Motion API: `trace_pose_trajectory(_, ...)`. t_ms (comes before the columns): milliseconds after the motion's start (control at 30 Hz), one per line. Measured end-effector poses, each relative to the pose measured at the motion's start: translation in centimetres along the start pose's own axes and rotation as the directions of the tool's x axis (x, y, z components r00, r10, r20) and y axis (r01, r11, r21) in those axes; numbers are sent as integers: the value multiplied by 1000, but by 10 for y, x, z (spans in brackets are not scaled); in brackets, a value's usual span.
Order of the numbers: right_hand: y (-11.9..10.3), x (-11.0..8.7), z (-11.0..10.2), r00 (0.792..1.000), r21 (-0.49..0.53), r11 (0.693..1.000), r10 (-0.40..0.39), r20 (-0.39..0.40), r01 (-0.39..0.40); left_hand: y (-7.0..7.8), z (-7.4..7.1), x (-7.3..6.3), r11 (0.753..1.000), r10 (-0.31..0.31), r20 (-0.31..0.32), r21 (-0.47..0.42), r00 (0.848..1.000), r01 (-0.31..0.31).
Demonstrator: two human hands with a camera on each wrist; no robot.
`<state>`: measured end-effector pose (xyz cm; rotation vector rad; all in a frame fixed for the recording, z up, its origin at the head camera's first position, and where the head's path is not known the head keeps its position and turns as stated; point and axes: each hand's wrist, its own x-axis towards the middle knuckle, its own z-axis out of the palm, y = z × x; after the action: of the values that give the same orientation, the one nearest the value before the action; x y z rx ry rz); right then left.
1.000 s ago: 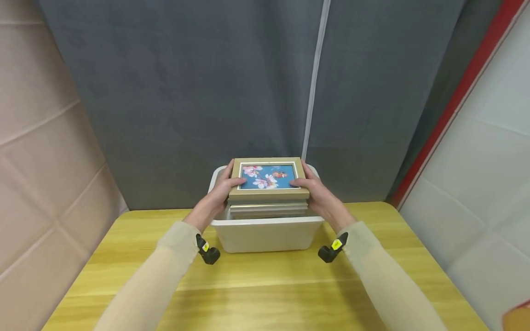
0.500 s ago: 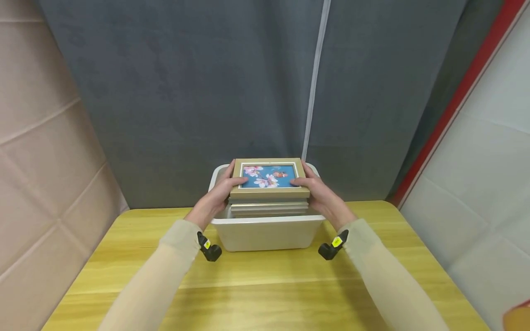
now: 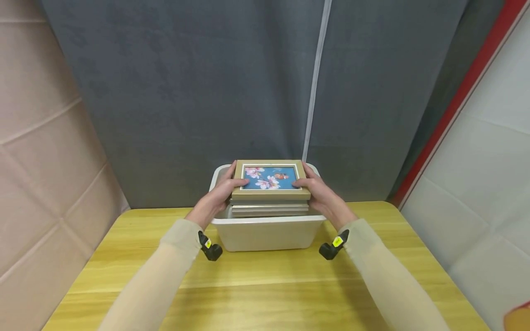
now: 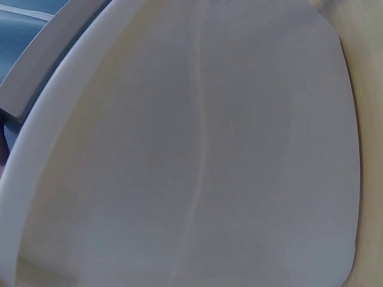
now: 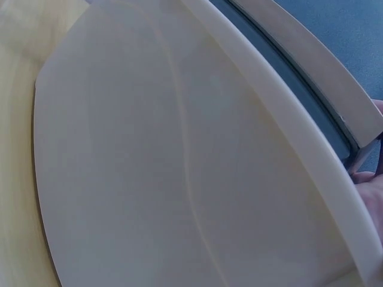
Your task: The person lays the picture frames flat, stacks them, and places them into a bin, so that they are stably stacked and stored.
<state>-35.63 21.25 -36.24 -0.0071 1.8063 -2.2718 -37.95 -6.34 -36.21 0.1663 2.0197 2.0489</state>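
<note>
A picture frame (image 3: 270,194) with a gold border and a blue picture of pink blossoms lies face up at the top of the white plastic bin (image 3: 269,234). My left hand (image 3: 219,193) grips its left side, thumb on the front. On the opposite side my right hand (image 3: 319,191) grips the frame in the same way. Beneath it, more silver-edged frames (image 3: 270,210) are stacked inside the bin. The fingers under the frame are hidden. In the right wrist view, part of the right hand (image 5: 372,200) shows past the bin's rim (image 5: 287,128); the bin's wall (image 4: 197,143) fills the left wrist view.
The bin stands on a yellow wood-grain table (image 3: 265,294), near its back edge. A grey curtain (image 3: 186,92) hangs close behind. Pale padded walls (image 3: 45,161) flank the table. An orange-brown object (image 3: 517,318) pokes in at the lower right corner.
The frame and both hands have shifted very slightly down and to the right in the head view. The grip of both hands looks the same.
</note>
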Motion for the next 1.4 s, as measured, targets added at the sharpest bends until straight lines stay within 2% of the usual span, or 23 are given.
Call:
trace_pose_trajectory(433, 1, -2, 1, 999, -22, 999, 33, -7, -33, 1, 1, -3, 999, -44, 42, 8, 998, 43)
trace_pose_trajectory(733, -1, -2, 2, 999, -20, 999, 39, -4, -39, 0, 2, -3, 999, -22, 11, 49, 1000, 22)
trace_pose_trajectory(933, 0, -2, 2, 1000, -38, 999, 29, 0, -29, -1, 1, -3, 999, -17, 5, 33, 1000, 17)
trace_pose_trajectory(1133, 0, -2, 0, 1000, -70, 997, 31, 0, -31, 0, 2, -3, 999, -14, 25, 32, 1000, 13)
trace_pose_trajectory(1400, 2, 1, 1, 1000, -59, 998, 11, 15, -11, 1, 1, -6, 999, -23, 42, 36, 999, 21)
